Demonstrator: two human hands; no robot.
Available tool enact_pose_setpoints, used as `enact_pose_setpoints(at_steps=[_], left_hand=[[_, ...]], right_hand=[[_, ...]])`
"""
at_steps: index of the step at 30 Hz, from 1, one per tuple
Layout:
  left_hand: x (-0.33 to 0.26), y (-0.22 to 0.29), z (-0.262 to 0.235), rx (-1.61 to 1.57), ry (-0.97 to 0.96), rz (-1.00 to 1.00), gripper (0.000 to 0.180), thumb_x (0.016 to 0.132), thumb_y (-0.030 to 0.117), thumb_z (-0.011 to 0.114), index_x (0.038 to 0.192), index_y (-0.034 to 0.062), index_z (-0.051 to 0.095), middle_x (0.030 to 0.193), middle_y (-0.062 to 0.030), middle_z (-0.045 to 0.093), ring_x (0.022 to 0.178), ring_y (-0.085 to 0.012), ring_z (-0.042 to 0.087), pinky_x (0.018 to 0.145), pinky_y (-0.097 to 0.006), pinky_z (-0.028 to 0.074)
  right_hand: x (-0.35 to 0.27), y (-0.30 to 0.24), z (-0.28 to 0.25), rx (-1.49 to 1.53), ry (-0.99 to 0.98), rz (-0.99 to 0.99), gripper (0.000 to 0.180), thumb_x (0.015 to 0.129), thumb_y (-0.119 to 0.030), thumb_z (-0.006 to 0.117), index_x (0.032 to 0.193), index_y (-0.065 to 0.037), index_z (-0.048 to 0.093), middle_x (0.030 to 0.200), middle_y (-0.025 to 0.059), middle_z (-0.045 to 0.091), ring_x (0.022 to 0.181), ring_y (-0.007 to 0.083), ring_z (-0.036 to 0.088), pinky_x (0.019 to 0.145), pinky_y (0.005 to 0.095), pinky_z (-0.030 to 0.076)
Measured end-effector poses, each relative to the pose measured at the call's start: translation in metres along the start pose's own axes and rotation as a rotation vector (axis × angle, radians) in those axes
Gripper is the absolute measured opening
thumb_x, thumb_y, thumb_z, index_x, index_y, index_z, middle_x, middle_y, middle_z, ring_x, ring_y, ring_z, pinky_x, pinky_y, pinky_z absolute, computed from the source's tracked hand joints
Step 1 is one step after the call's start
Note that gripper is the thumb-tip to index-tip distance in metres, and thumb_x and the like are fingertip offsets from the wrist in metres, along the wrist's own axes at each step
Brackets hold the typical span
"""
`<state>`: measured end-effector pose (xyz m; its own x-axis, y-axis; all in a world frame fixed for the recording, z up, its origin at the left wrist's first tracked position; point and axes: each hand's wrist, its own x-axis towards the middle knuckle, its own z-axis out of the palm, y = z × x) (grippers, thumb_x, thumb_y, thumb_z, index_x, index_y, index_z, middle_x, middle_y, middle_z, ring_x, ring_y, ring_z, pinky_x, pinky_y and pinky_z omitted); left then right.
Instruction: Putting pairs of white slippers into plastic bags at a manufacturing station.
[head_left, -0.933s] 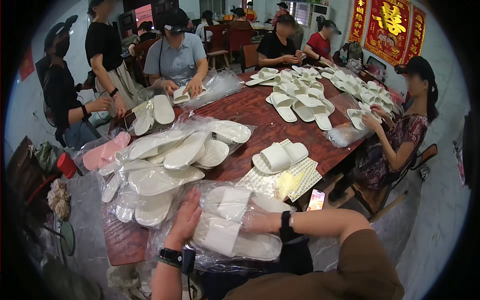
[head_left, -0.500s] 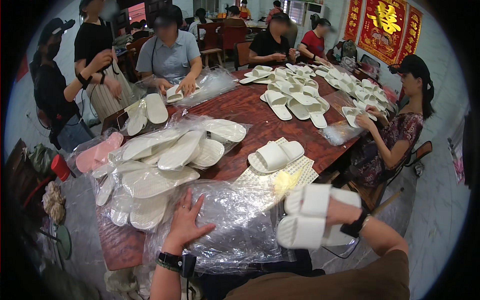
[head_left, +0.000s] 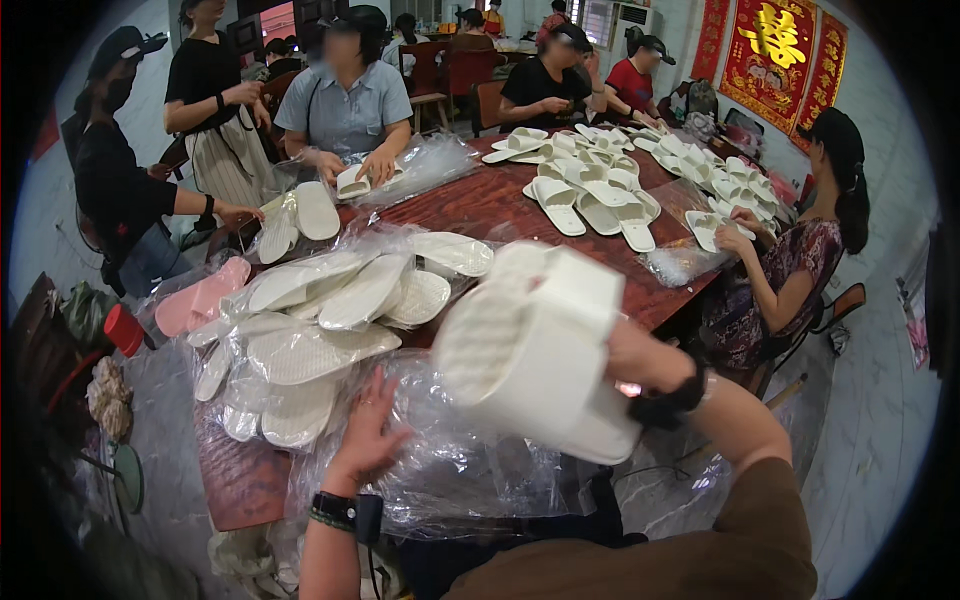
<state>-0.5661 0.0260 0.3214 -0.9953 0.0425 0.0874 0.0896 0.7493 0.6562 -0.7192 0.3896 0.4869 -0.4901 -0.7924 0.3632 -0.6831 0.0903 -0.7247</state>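
A pair of white slippers (head_left: 540, 350) is raised above the near side of the table, slightly blurred by motion. My right hand (head_left: 645, 358) grips the pair from the right; its fingertips are hidden behind the slippers. Flat on a stack of clear plastic bags (head_left: 460, 480) at the table's near edge lies my left hand (head_left: 370, 430), open and holding nothing. Just beyond it, a heap of white slippers in clear bags (head_left: 320, 355) covers the left part of the table. A pink bagged slipper (head_left: 205, 298) lies at the heap's left side.
Loose white slippers (head_left: 595, 190) are spread over the far half of the dark red wooden table (head_left: 245, 490). Several people sit or stand around it; a person in a patterned top (head_left: 775, 270) handles a slipper at the right. A red container (head_left: 124, 330) stands at the left.
My right hand has lifted the slippers up and leftward; they now block the sheet and the pair on it. My left hand stays on the bags. A person at the left reaches toward the table.
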Motion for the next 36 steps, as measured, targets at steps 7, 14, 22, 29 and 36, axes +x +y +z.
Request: enact_pose_setpoints(at_steps=[7, 14, 22, 29, 36], left_hand=[[0.0, 0.006, -0.007, -1.184, 0.059, -0.001, 0.082, 0.103, 0.063, 0.028, 0.161, 0.0072, 0.016, 0.168, -0.0127, 0.014, 0.154, -0.0235, 0.017, 0.124, -0.037, 0.015], [0.0, 0.006, -0.008, -0.473, 0.049, 0.098, 0.072, 0.092, 0.032, 0.065, 0.155, 0.0106, 0.038, 0.166, -0.0176, 0.021, 0.153, -0.0343, 0.021, 0.123, -0.044, 0.017], [0.007, 0.014, 0.005, 0.117, 0.063, 0.076, 0.059, 0.088, 0.039, 0.068, 0.143, 0.0189, 0.058, 0.161, -0.02, 0.032, 0.147, -0.0465, 0.027, 0.12, -0.054, 0.02], [0.005, 0.015, 0.01, 0.094, 0.062, 0.083, 0.058, 0.089, 0.041, 0.067, 0.14, 0.0169, 0.06, 0.161, -0.02, 0.033, 0.147, -0.0459, 0.028, 0.12, -0.055, 0.019], [0.001, 0.019, 0.006, 0.058, 0.075, 0.063, 0.057, 0.09, 0.043, 0.066, 0.14, 0.017, 0.06, 0.161, -0.0191, 0.032, 0.148, -0.0439, 0.026, 0.12, -0.055, 0.019]], right_hand=[[0.04, 0.079, 0.159, -0.393, -0.275, -0.279, 0.062, 0.089, -0.036, 0.063, 0.147, -0.016, 0.049, 0.15, 0.021, 0.044, 0.141, 0.0402, 0.037, 0.118, 0.0553, 0.02], [0.038, 0.089, 0.185, -0.426, -0.276, -0.33, 0.057, 0.085, -0.035, 0.064, 0.133, -0.006, 0.059, 0.132, 0.0211, 0.059, 0.13, 0.0395, 0.049, 0.111, 0.057, 0.028], [0.03, 0.091, 0.165, -0.507, -0.402, -0.207, 0.059, 0.084, -0.04, 0.067, 0.122, 0.005, 0.063, 0.122, 0.0248, 0.063, 0.124, 0.0402, 0.051, 0.107, 0.0563, 0.033], [-0.001, 0.058, 0.131, -0.582, -0.505, -0.104, 0.061, 0.087, -0.037, 0.069, 0.133, 0.0, 0.053, 0.14, 0.0238, 0.047, 0.137, 0.0414, 0.038, 0.111, 0.0554, 0.032], [-0.035, 0.049, 0.077, -0.531, -0.496, -0.05, 0.052, 0.093, -0.025, 0.066, 0.141, -0.011, 0.051, 0.153, 0.0167, 0.041, 0.142, 0.0375, 0.037, 0.111, 0.0501, 0.036]])
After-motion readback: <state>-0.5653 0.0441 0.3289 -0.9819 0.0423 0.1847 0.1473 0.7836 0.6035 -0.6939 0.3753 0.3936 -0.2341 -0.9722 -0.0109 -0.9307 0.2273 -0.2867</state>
